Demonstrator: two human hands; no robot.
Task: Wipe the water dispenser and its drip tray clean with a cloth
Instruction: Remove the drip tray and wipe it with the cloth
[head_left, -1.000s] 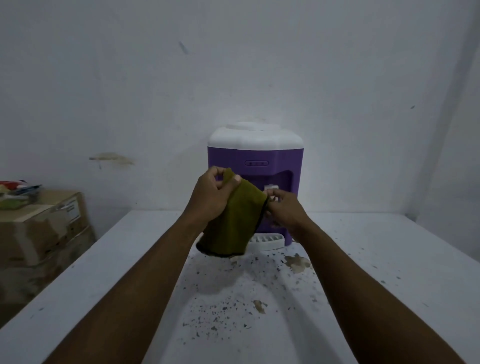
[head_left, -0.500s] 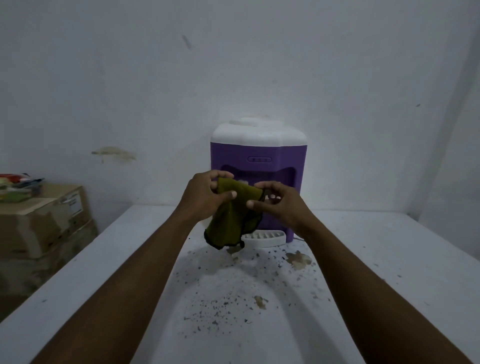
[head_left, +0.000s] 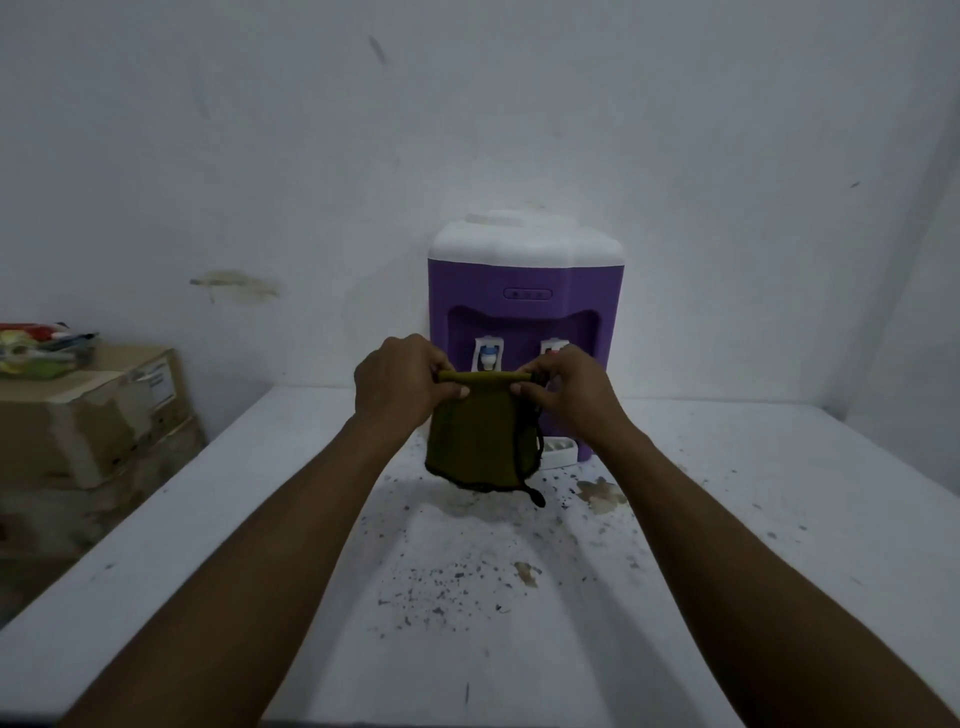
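Note:
A purple water dispenser (head_left: 524, 291) with a white top stands on the white table against the wall, two taps in its recess. Its white drip tray (head_left: 562, 451) shows at the base, mostly hidden behind an olive-green cloth (head_left: 478, 441) with a dark edge. The cloth hangs folded in the air in front of the dispenser. My left hand (head_left: 402, 382) pinches its top left corner and my right hand (head_left: 569, 389) pinches its top right corner, the top edge stretched between them.
The white table (head_left: 779, 519) is strewn with dark specks and brownish stains in front of the dispenser. Cardboard boxes (head_left: 88, 415) with colourful items on top stand at the left, beside the table. White walls close the back and right.
The cloth was bunched between my hands; now it is pulled out flat, hanging from its top edge. My hands moved apart and lower, uncovering the two taps.

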